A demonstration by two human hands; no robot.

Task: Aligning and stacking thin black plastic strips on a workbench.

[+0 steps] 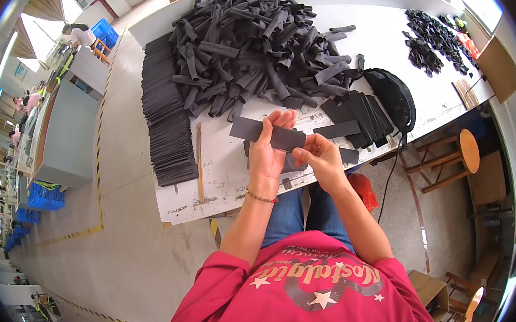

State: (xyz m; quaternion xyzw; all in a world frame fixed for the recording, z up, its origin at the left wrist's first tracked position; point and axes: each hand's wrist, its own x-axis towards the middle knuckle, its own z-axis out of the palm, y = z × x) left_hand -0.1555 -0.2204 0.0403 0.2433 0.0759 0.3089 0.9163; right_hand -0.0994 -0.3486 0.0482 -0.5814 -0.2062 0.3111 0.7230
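Note:
A flat black fabric-like strip (287, 139) is held just above the near edge of the white table (179, 212). My left hand (264, 163) grips its middle, with the thumb over the top and the fingers behind. At the strip's right end, my right hand (324, 160) pinches it between thumb and fingers. More black pieces lie under my hands, partly hidden by them. To the right, flat black strips (358, 118) are fanned out on the table. Beyond my hands rises a big heap of rolled or folded black pieces (248, 45).
A long, neat stack of black strips (167, 107) lines the table's left side, beside a thin wooden stick (200, 163). A black rounded case (392, 97) with a cord stands at right. Small black pieces (429, 45) lie far right. A wooden stool (467, 150) stands beside the table.

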